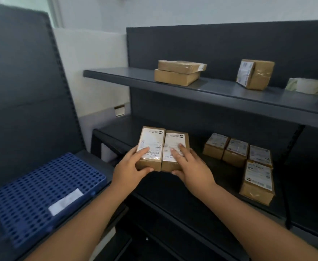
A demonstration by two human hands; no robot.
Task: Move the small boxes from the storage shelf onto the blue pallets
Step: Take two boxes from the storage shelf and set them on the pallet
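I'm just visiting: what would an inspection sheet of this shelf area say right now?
Surface: dark lower shelf, partly bare.
Job's things: left box and right box side by side, in hand; four more boxes at right; blue pallet at left, no boxes on it.
Clutter: upper shelf holds two stacked parcels, one box, a pale blurred item.
Grippers: left hand grips left box; right hand grips right box.
Cables: nothing seen.
Surroundings: dark shelving panels, white wall.
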